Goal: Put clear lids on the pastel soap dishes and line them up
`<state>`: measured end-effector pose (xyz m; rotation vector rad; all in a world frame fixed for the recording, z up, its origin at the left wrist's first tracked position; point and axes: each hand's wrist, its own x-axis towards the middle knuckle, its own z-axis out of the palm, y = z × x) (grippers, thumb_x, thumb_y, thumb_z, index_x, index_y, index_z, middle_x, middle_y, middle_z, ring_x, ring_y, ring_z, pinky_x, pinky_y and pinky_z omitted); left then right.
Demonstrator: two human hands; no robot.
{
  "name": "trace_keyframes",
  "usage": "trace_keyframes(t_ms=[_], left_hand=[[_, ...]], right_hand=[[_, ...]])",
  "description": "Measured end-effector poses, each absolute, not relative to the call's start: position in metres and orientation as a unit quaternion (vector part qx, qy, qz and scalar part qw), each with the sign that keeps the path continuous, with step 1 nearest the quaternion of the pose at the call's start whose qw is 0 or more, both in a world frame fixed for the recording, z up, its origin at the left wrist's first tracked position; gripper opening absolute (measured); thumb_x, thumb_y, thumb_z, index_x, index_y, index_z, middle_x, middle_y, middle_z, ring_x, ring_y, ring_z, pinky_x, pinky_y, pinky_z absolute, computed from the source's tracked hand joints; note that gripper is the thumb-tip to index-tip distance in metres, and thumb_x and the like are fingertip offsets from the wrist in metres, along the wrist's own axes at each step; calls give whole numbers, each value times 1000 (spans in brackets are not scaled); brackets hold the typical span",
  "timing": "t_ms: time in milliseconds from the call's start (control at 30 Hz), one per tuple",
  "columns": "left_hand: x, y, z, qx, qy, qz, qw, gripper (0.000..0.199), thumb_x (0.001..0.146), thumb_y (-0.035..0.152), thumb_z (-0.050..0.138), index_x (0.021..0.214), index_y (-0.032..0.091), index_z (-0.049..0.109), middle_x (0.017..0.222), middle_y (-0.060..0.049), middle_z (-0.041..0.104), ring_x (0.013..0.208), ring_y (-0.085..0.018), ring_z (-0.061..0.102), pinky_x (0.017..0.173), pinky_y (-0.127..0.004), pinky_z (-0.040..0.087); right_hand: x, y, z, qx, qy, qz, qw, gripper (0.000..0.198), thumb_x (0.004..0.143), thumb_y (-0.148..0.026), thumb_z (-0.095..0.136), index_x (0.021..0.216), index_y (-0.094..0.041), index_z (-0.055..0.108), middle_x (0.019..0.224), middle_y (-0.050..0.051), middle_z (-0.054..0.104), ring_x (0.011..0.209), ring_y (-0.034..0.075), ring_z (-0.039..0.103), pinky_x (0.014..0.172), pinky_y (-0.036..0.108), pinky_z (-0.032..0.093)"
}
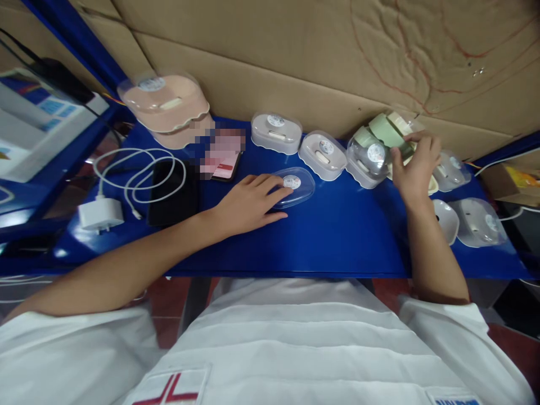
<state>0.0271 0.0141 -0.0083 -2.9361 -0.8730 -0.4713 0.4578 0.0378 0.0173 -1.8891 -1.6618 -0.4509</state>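
My splayed left hand (250, 205) touches a clear oval plastic lid (304, 185), two o'clock. My right hand (415, 169) pinches a pale-green plastic box (386, 130)

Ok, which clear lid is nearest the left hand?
The loose oval lid lying on the blue tabletop, partly under the left hand. No box shows beneath it, unlike the two clear-lidded pale boxes just beyond.

One left hand (253, 205) and one right hand (417, 163); one loose clear lid (304, 191); two stacked pink oval boxes (179, 107); three pale oval boxes (276, 143) in the middle row; one phone (226, 154), one charger plug (100, 214), one white cable (139, 149); green pieces (385, 129), too overlapped to count.
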Motion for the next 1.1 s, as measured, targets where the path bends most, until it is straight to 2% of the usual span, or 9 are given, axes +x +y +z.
trace_keyframes(t_ms=[167, 400, 500, 633, 700, 767, 833, 933, 1100], left_hand=[[23, 23, -9, -924, -327, -195, -13, 36, 111, 38, 55, 138, 19, 70, 135, -15, 70, 120, -33, 69, 104, -48, 57], [21, 31, -14, -909, -366, -198, -19, 36, 110, 29, 50, 139, 16, 68, 138, -17, 67, 126, -35, 67, 109, -53, 58], [22, 30, -14, -904, -362, -225, -34, 44, 108, 25, 52, 151, 15, 59, 149, -20, 61, 136, -36, 63, 115, -54, 54], [25, 22, -9, -928, -272, -254, -27, 61, 107, 33, 61, 164, 16, 45, 170, -24, 43, 157, -39, 45, 125, -56, 46], [27, 16, -8, -949, -217, -230, -18, 59, 108, 35, 63, 162, 19, 48, 171, -23, 44, 160, -38, 43, 126, -56, 45], [29, 12, -8, -965, -177, -194, -6, 49, 109, 31, 62, 156, 20, 56, 165, -19, 53, 157, -35, 48, 126, -53, 45], [31, 9, -8, -975, -147, -168, 6, 38, 109, 26, 61, 147, 21, 63, 156, -15, 63, 152, -31, 54, 125, -50, 45], [31, 7, -7, -977, -131, -165, 24, 28, 109, 24, 62, 135, 22, 70, 146, -12, 71, 142, -29, 62, 120, -45, 48], [29, 8, -3, -974, -131, -176, 62, 17, 109, 26, 62, 120, 21, 74, 129, -10, 76, 126, -27, 67, 106, -41, 52]], right_hand=[[453, 33, 22, -677, -642, -161, 321, 36, 97, -31, 65, 131, -20, 57, 141, 18, 68, 137, 29, 59, 119, 53, 29], [429, 13, 28, -568, -697, -201, 389, 42, 106, -52, 57, 131, -18, 62, 130, 19, 71, 121, 30, 65, 107, 50, 44], [400, -1, 25, -499, -764, -189, 362, 32, 105, -47, 63, 124, -22, 65, 122, 14, 76, 119, 30, 69, 108, 51, 46], [356, -18, 12, -368, -870, -113, 307, 16, 104, -32, 67, 119, -28, 68, 113, 5, 81, 117, 27, 74, 105, 48, 49], [342, -24, 6, -297, -906, -87, 288, 19, 104, -28, 68, 123, -27, 69, 114, 4, 81, 117, 25, 75, 102, 43, 52], [338, -25, 5, -250, -925, -81, 276, 23, 104, -32, 69, 126, -25, 68, 115, 6, 82, 115, 24, 75, 99, 41, 53], [347, -22, 10, -275, -916, -92, 276, 23, 106, -37, 65, 124, -24, 70, 114, 7, 81, 114, 25, 75, 99, 41, 53], [377, -12, 28, -462, -832, -135, 275, 29, 111, -40, 49, 116, -23, 73, 114, 10, 80, 113, 28, 73, 101, 43, 48], [431, 6, 51, -730, -637, -195, 152, 35, 107, -37, 46, 118, -16, 72, 122, 20, 76, 117, 32, 68, 100, 43, 45]])
